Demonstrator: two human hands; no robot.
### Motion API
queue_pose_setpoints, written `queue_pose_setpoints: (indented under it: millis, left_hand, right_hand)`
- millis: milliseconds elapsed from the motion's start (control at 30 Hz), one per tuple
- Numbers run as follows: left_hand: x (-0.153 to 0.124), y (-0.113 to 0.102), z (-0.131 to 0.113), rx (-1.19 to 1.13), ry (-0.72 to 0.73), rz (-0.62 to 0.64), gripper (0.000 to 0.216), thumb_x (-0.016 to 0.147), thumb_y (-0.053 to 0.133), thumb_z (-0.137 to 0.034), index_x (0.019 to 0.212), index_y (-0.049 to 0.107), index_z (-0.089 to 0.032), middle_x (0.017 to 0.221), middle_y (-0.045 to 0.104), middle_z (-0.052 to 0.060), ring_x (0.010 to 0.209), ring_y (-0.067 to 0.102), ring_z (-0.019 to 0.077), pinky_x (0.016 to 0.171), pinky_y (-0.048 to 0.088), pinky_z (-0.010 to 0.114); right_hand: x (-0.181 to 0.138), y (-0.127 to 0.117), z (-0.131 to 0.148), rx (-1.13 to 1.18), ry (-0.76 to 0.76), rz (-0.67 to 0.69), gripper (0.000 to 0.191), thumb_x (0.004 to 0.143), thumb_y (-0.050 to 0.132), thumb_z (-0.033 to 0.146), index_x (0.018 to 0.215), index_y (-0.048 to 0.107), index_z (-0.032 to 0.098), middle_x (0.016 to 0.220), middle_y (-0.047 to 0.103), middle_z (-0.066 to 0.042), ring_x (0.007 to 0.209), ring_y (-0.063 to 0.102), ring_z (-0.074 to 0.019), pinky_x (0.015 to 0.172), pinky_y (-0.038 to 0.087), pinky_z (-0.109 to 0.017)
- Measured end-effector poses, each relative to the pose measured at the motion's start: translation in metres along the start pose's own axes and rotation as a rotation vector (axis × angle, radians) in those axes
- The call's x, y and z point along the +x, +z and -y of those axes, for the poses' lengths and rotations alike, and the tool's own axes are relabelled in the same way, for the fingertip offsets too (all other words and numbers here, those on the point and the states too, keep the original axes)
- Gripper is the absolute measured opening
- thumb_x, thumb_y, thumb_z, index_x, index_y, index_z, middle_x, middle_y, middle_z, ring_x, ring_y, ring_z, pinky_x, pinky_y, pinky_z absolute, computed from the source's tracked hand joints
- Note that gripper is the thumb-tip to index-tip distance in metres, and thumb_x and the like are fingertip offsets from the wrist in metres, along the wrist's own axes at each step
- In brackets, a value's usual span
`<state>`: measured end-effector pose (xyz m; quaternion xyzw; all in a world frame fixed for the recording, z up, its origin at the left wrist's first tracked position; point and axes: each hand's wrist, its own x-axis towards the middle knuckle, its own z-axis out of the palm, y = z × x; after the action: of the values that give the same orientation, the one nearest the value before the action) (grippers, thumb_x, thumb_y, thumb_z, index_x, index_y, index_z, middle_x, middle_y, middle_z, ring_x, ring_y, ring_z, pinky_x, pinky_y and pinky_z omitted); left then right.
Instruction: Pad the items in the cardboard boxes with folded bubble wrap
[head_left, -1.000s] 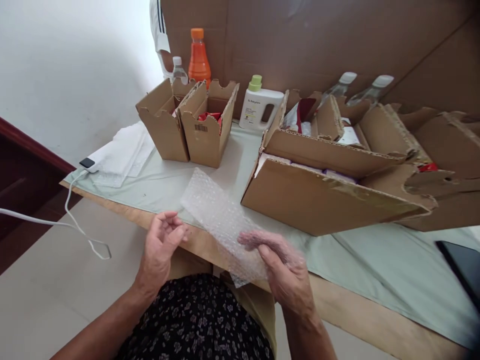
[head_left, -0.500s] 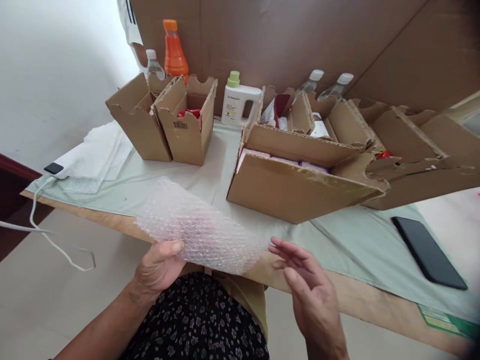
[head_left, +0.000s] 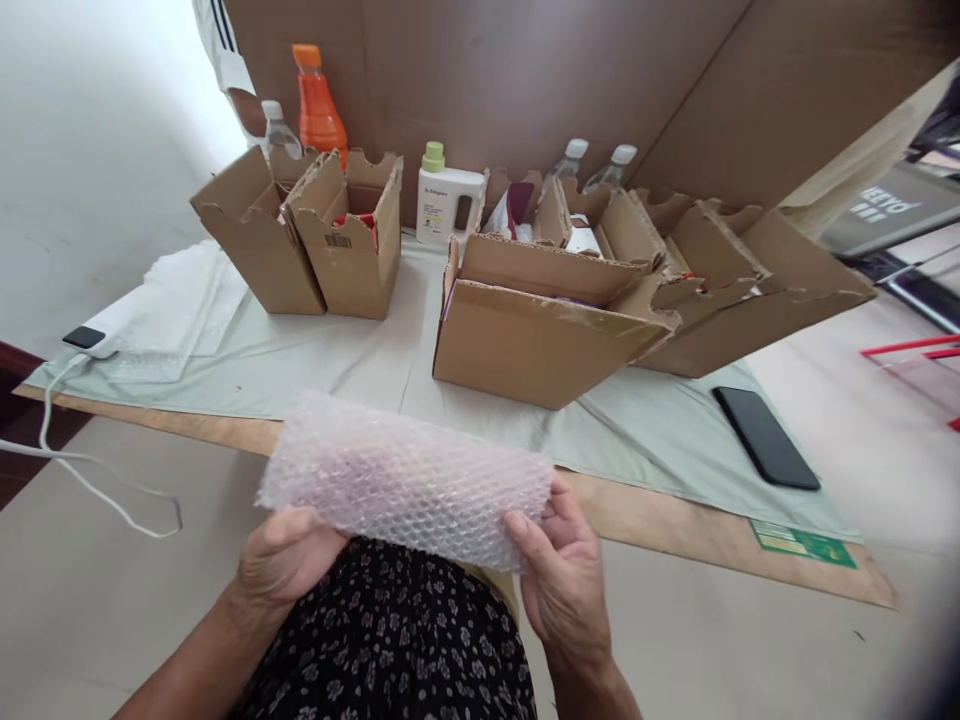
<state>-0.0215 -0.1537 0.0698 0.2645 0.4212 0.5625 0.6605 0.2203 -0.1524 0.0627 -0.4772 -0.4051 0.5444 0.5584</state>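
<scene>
Held between my hands at the table's front edge is a bubble wrap bag (head_left: 420, 490). Something pinkish shows faintly through its left half, too blurred to name. My left hand (head_left: 289, 555) grips the lower left edge, thumb on top and fingers hidden beneath. Closed on the right end is my right hand (head_left: 562, 560), its thumb pressed on the near face and its fingers behind. The bag is stretched out roughly level, over the lap of a dark flowered garment (head_left: 390, 640).
Cardboard bins (head_left: 345, 250) stand at the left, more bins (head_left: 540, 340) at the right. Behind them are a white detergent bottle (head_left: 446, 205) and an orange bottle (head_left: 321, 110). Bubble wrap sheets (head_left: 176, 310), a white corded device (head_left: 94, 340) and a black phone (head_left: 765, 437) lie on the cloth.
My right hand has closed on the bag's right end, from which it was apart before. The bag now lies more level, and the view has turned a little to the right.
</scene>
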Motion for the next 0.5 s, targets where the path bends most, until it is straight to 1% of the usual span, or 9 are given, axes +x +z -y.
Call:
queue_pose_setpoints:
  millis: [67, 133, 200, 267, 333, 400, 467, 500]
  left_hand:
    - [-0.003, -0.013, -0.007, 0.065, 0.048, -0.12, 0.059, 0.065, 0.084, -0.059, 0.113, 0.074, -0.026, 0.106, 0.08, 0.01, 0.105, 0.074, 0.0368, 0.09, 0.063, 0.05]
    - [-0.005, -0.019, -0.013, 0.14, 0.079, -0.218, 0.049, 0.064, 0.09, -0.05, 0.103, 0.074, -0.025, 0.098, 0.08, 0.007, 0.096, 0.075, 0.0297, 0.085, 0.063, 0.041]
    - [-0.003, -0.016, -0.016, 0.265, 0.122, -0.237, 0.043, 0.066, 0.092, -0.043, 0.099, 0.073, -0.023, 0.093, 0.079, 0.005, 0.088, 0.074, 0.024, 0.081, 0.061, 0.034]
    - [0.006, -0.007, -0.017, 0.451, 0.182, -0.221, 0.039, 0.073, 0.087, -0.043, 0.102, 0.072, -0.022, 0.094, 0.079, 0.005, 0.085, 0.073, 0.0213, 0.079, 0.059, 0.031]
    - [0.024, 0.003, -0.013, 0.659, 0.258, -0.221, 0.037, 0.081, 0.08, -0.043, 0.11, 0.071, -0.022, 0.095, 0.078, 0.005, 0.085, 0.072, 0.0209, 0.078, 0.058, 0.031]
    - [0.051, 0.008, -0.006, 0.881, 0.352, -0.233, 0.039, 0.083, 0.074, -0.041, 0.117, 0.069, -0.022, 0.091, 0.076, 0.004, 0.082, 0.071, 0.021, 0.077, 0.056, 0.033]
    - [0.077, 0.006, 0.002, 1.107, 0.444, -0.239, 0.046, 0.082, 0.073, -0.039, 0.125, 0.067, -0.022, 0.087, 0.073, 0.003, 0.077, 0.067, 0.0212, 0.076, 0.055, 0.035]
    - [0.087, 0.003, 0.005, 1.204, 0.493, -0.247, 0.05, 0.082, 0.072, -0.039, 0.129, 0.066, -0.022, 0.088, 0.072, 0.003, 0.077, 0.066, 0.0218, 0.075, 0.055, 0.036]
  right_hand:
    - [-0.004, -0.008, 0.006, -0.066, -0.076, -0.056, 0.052, 0.089, 0.08, 0.043, 0.134, 0.062, 0.024, 0.12, 0.078, -0.012, 0.105, 0.077, -0.0248, 0.09, 0.065, -0.037]
    - [-0.008, -0.013, 0.012, -0.119, -0.111, -0.082, 0.05, 0.089, 0.081, 0.041, 0.132, 0.063, 0.024, 0.118, 0.079, -0.011, 0.104, 0.077, -0.0238, 0.089, 0.065, -0.035]
    - [-0.007, -0.016, 0.018, -0.17, -0.13, -0.111, 0.049, 0.089, 0.08, 0.04, 0.132, 0.062, 0.024, 0.117, 0.079, -0.01, 0.104, 0.077, -0.0235, 0.089, 0.065, -0.035]
    - [0.0, -0.019, 0.022, -0.241, -0.152, -0.152, 0.052, 0.09, 0.079, 0.04, 0.135, 0.06, 0.023, 0.115, 0.079, -0.01, 0.102, 0.077, -0.0228, 0.088, 0.064, -0.036]
    - [0.016, -0.025, 0.018, -0.343, -0.175, -0.187, 0.057, 0.09, 0.078, 0.041, 0.14, 0.056, 0.022, 0.108, 0.08, -0.009, 0.096, 0.077, -0.0215, 0.085, 0.064, -0.035]
    - [0.036, -0.036, 0.008, -0.508, -0.202, -0.224, 0.062, 0.091, 0.075, 0.042, 0.145, 0.053, 0.021, 0.098, 0.078, -0.006, 0.085, 0.074, -0.02, 0.078, 0.062, -0.035]
    - [0.055, -0.051, -0.006, -0.745, -0.24, -0.276, 0.067, 0.09, 0.073, 0.043, 0.149, 0.051, 0.019, 0.094, 0.075, -0.004, 0.076, 0.069, -0.0197, 0.074, 0.06, -0.037]
    - [0.062, -0.06, -0.012, -0.868, -0.267, -0.301, 0.068, 0.09, 0.072, 0.043, 0.15, 0.051, 0.019, 0.096, 0.074, -0.005, 0.076, 0.067, -0.0202, 0.074, 0.059, -0.039]
